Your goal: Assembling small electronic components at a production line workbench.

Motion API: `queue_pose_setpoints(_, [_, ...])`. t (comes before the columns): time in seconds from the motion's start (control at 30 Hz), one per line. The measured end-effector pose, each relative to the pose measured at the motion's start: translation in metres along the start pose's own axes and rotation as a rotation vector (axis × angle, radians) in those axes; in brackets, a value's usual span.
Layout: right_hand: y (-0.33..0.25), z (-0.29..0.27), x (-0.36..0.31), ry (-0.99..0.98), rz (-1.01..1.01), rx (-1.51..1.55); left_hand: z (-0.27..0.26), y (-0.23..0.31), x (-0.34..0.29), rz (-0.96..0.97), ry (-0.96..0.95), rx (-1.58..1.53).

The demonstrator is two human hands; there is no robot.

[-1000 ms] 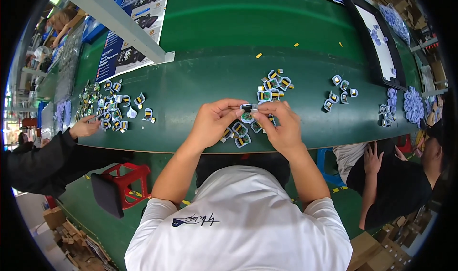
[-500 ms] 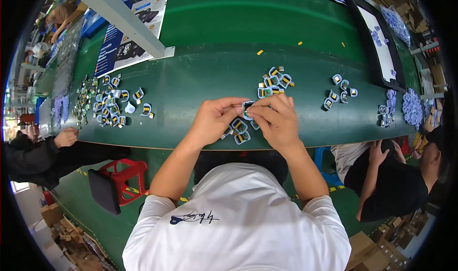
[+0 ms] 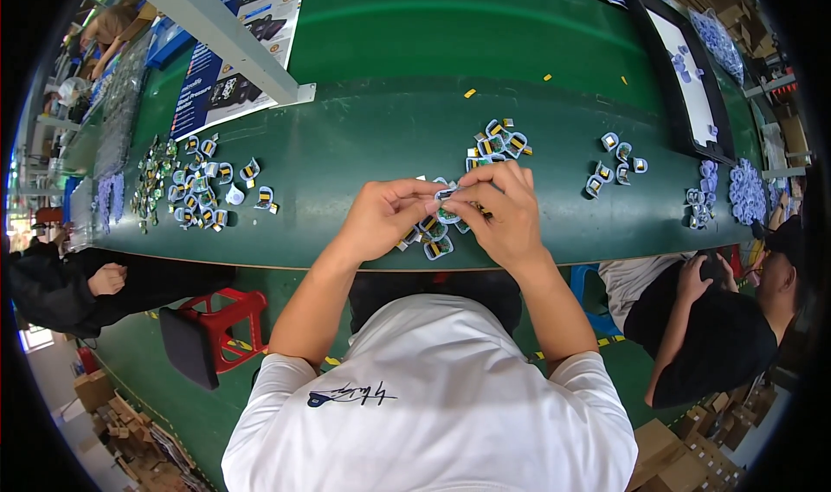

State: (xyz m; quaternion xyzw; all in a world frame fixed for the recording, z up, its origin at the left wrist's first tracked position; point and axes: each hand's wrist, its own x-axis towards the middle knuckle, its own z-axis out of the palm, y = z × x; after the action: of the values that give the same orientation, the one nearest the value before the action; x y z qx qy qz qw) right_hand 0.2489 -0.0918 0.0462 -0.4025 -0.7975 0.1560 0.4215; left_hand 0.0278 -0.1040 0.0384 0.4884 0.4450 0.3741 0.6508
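Note:
Above the near part of the green table point(image 3: 346, 146), my left hand point(image 3: 378, 218) and my right hand point(image 3: 506, 211) pinch one small light-blue plastic housing point(image 3: 445, 194) between their fingertips. Fingers cover much of it, so its inside is hard to make out. Right below my hands, close to the table's front edge, lie several similar housings point(image 3: 438, 248) with green circuit boards and dark and yellow parts in them. Just beyond my right hand is another heap of such housings point(image 3: 495, 142).
A larger heap of housings point(image 3: 199, 189) lies on the left beside loose small boards point(image 3: 154, 180). Several more housings point(image 3: 620, 159) sit to the right, near a black-framed tray point(image 3: 723, 137). A grey metal post point(image 3: 216, 42) stands at far left. People sit on both sides.
The housing between my fingertips has tilted, and my fingers have shifted slightly on it. The person at left has drawn a hand back from the table edge.

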Motion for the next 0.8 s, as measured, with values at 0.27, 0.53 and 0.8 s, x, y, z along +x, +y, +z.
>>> queue_pose_setpoints(0.27, [0.003,-0.001,-0.004,-0.012,0.198,0.124,-0.001,0.0,0.001,-0.007,0.036,-0.054])
queue_pose_setpoints(0.53, [-0.013,-0.008,-0.009,-0.049,0.21,0.135,0.008,-0.007,0.0,0.236,0.163,0.105])
queue_pose_setpoints(0.8, [-0.011,0.007,-0.018,0.002,0.163,-0.007,0.018,-0.002,-0.004,0.6,0.244,0.768])
